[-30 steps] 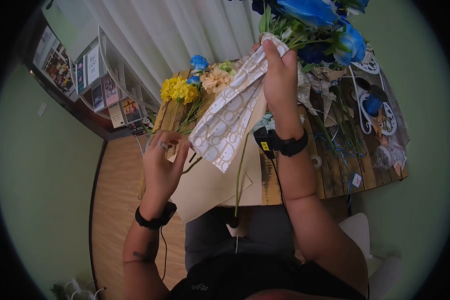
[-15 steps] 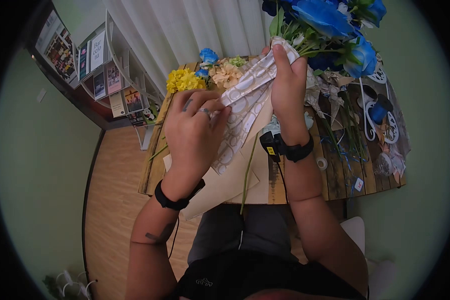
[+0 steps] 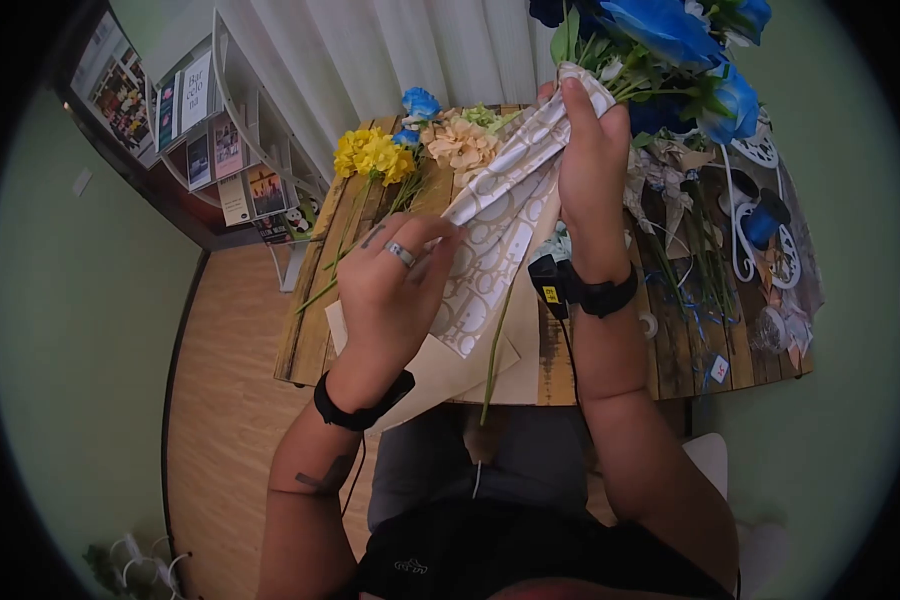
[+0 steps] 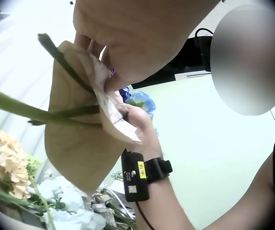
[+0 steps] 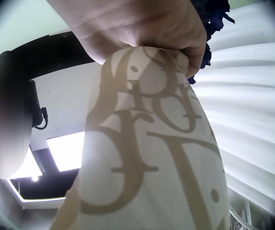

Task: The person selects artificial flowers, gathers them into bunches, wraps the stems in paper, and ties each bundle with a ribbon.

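My right hand (image 3: pixel 592 165) grips the gathered neck of a white-and-tan patterned wrapping paper (image 3: pixel 490 235), with large blue flowers (image 3: pixel 670 35) spreading above the fist. With its fingers curled, my left hand (image 3: pixel 395 290) pinches the paper's left edge lower down. Green stems (image 4: pixel 27 108) come out of the paper's open lower end in the left wrist view, and one long stem (image 3: pixel 494 360) hangs below it in the head view. In the right wrist view the printed paper (image 5: pixel 152 139) fills the middle beneath the right hand (image 5: pixel 142 28).
Yellow flowers (image 3: pixel 375 155) and peach flowers (image 3: pixel 462 143) lie at the back left of the wooden table (image 3: pixel 310 340). Tan paper sheets (image 3: pixel 440 385) lie at its front edge. Crumpled wrapping, stems and a blue ribbon spool (image 3: pixel 767 218) are at the right. A magazine shelf (image 3: pixel 220 130) stands left.
My left hand came up from the lower left to the paper's edge and now pinches it, slightly lower than half a second ago. The right hand and bouquet shifted a little to the right.
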Demonstrator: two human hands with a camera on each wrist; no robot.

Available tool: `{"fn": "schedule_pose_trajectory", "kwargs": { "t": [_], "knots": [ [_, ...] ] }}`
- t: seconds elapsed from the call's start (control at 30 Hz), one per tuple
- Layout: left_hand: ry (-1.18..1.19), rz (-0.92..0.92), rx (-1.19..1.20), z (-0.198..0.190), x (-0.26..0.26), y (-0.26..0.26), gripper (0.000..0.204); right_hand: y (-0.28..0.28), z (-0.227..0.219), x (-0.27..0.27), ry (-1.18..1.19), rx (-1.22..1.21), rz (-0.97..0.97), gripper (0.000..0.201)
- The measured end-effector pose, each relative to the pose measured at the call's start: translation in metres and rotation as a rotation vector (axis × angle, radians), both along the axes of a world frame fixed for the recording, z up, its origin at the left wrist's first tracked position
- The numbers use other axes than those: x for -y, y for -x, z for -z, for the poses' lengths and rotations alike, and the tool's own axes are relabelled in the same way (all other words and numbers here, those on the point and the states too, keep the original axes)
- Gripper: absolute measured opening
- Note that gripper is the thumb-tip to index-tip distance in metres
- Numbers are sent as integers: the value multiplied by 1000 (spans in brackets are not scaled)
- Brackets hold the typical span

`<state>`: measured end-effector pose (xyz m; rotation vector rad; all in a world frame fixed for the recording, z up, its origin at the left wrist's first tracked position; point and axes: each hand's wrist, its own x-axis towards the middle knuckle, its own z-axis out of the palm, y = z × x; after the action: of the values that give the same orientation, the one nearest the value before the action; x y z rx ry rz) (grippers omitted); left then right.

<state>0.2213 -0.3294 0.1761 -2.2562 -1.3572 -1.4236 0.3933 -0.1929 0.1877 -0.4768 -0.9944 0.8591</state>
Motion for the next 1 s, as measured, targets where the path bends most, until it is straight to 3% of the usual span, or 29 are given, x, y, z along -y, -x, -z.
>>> {"fn": "schedule_pose_trajectory", "kwargs": {
  "t": [0.07, 0.17, 0.4, 0.5, 0.53, 0.6, 0.63, 0.67, 0.7, 0.77, 1.0],
  "knots": [
    [8, -23, 83, 5, 3, 2, 29, -2, 0, -8, -90, -11, 89, 20],
    [-9, -22, 141, -1, 1, -4, 28, -7, -3, 0, -76, -19, 1, 25],
    [148, 54, 195, -7, -1, 0, 27, -3, 4, -13, -82, -35, 41, 19],
    [339, 194, 494, 8, -1, 14, 30, -6, 1, -12, -67, -126, -12, 19],
    [342, 205, 490, 7, -1, 16, 30, -6, 1, -12, -61, -124, -15, 20],
    [244, 25, 307, -1, -1, 13, 39, -5, 1, -10, -56, -82, -9, 22],
    [155, 17, 217, -6, -3, 6, 46, -2, 4, -12, -67, -21, 97, 22],
    [154, 19, 218, -11, -6, 0, 46, 3, 7, -13, -79, 41, 198, 22],
    [74, -4, 67, -16, -9, -4, 46, 8, 7, -14, -136, 47, 242, 24],
    [-9, -29, -125, -30, -13, -18, 42, 16, 9, -7, -136, 90, 238, 25],
    [-128, -34, -68, -17, -34, -29, 24, 21, 9, 2, -143, 125, 273, 27]
  ]
}}
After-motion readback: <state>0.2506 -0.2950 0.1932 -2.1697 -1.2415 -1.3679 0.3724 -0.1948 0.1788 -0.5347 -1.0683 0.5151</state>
